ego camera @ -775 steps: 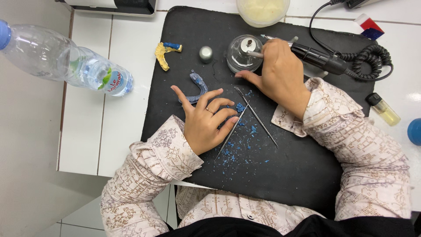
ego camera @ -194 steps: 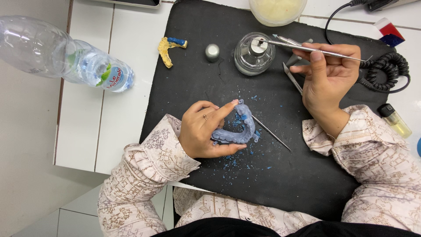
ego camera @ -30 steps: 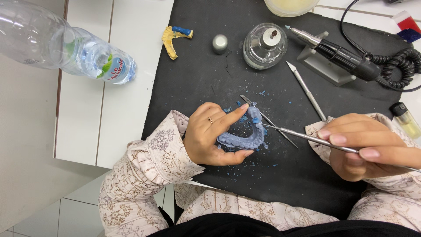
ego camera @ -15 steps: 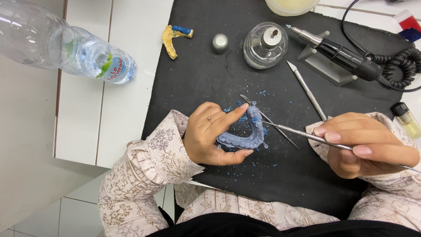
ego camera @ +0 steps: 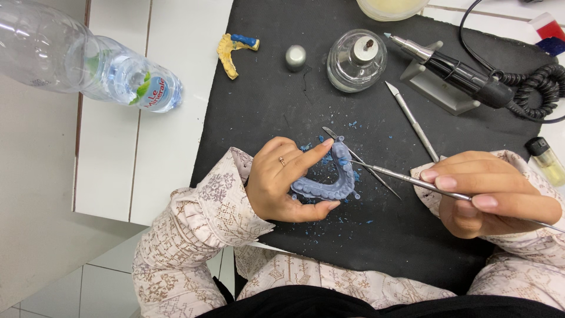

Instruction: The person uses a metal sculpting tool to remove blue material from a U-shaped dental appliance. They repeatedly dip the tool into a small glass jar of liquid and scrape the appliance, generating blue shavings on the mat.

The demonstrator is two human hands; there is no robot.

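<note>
1 blue wax arch (ego camera: 329, 185) in L hand (ego camera: 282, 188), 1 carver (ego camera: 400, 178) in R hand (ego camera: 488, 197)

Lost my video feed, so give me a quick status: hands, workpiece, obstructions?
Left hand pinching blue arch-shaped dental model. Right hand gripping thin metal tool, tip at model. Second tool lying beside model; blue crumbs around.

A white desk (ego camera: 170, 147) with dark seams carries a black mat (ego camera: 282, 123) left of and beyond the fingers, while farther left and below its edge lie a beige floor (ego camera: 35, 194) and pale tiles (ego camera: 88, 288), all evenly lit.
</note>
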